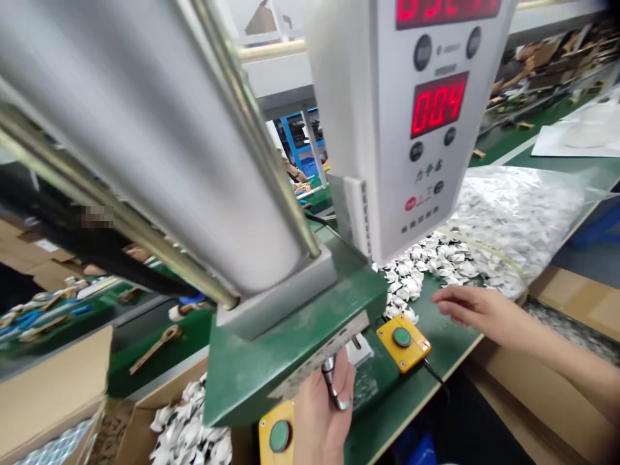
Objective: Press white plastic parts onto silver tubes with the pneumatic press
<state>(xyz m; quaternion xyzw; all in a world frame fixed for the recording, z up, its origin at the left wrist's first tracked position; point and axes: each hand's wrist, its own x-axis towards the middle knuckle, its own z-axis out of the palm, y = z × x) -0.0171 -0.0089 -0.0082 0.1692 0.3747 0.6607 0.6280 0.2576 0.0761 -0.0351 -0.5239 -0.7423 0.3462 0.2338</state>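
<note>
At the press, your left hand (317,416) sits under the green press frame (290,336), its grip pinched shut around the small metal press tip (333,382). Your right hand (472,309) hovers flat and open, holding nothing, beside the heap of small white parts (426,265) on the desk (436,361), near the right yellow button box (403,341). A second button box (277,434) lies by your left wrist. The risk: a stray brush against either button could likely cycle the press onto your fingers.

Two yellow button boxes (403,342), two red displays (438,103), seemingly one press (290,316).
</note>
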